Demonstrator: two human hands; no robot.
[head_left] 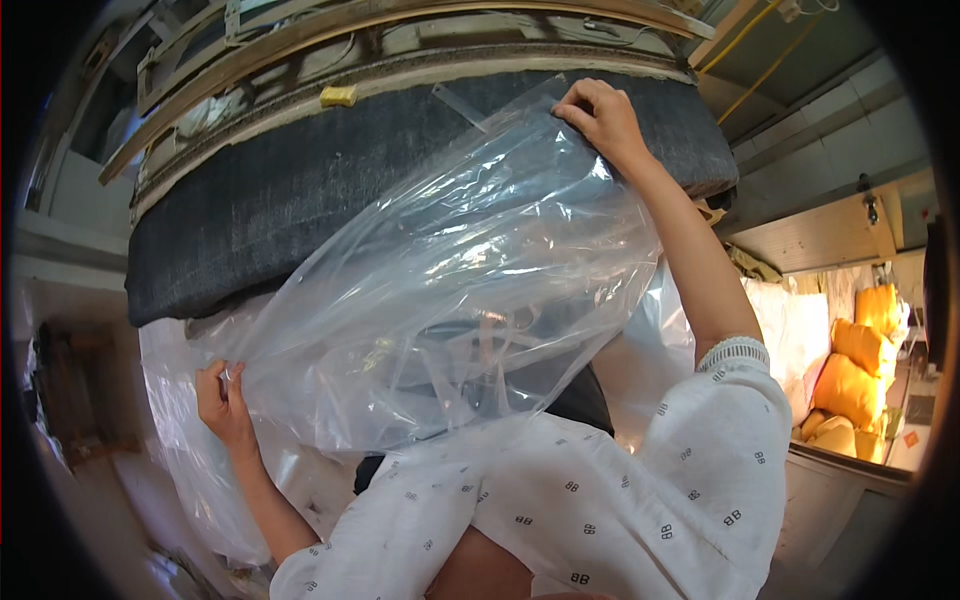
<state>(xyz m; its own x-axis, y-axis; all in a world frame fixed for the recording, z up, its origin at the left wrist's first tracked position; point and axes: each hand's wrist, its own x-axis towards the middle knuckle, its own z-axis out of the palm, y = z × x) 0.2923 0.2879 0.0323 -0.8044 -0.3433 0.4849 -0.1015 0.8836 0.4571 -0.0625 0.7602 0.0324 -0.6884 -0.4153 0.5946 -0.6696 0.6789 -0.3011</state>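
A large sheet of clear plastic film [470, 270], creased and shiny, stretches slantwise between my two hands. It may be a bag; I cannot tell. My right hand [600, 118] pinches its far right corner above a dark padded bench surface [270, 200]. Lower down at the left, my left hand [228, 402] has thumb and fingers closed on the film's other end. The near part of the film hangs over my lap and lets dark cloth show through. More clear film [200, 470] hangs down below my left hand.
Along the back of the bench runs a wooden rail [330, 30], with a small yellow block [338, 96] before it. A flat metal strip [458, 105] lies on the dark surface. Yellow sacks [855, 370] are stacked at the far right, past a wooden panel [810, 235].
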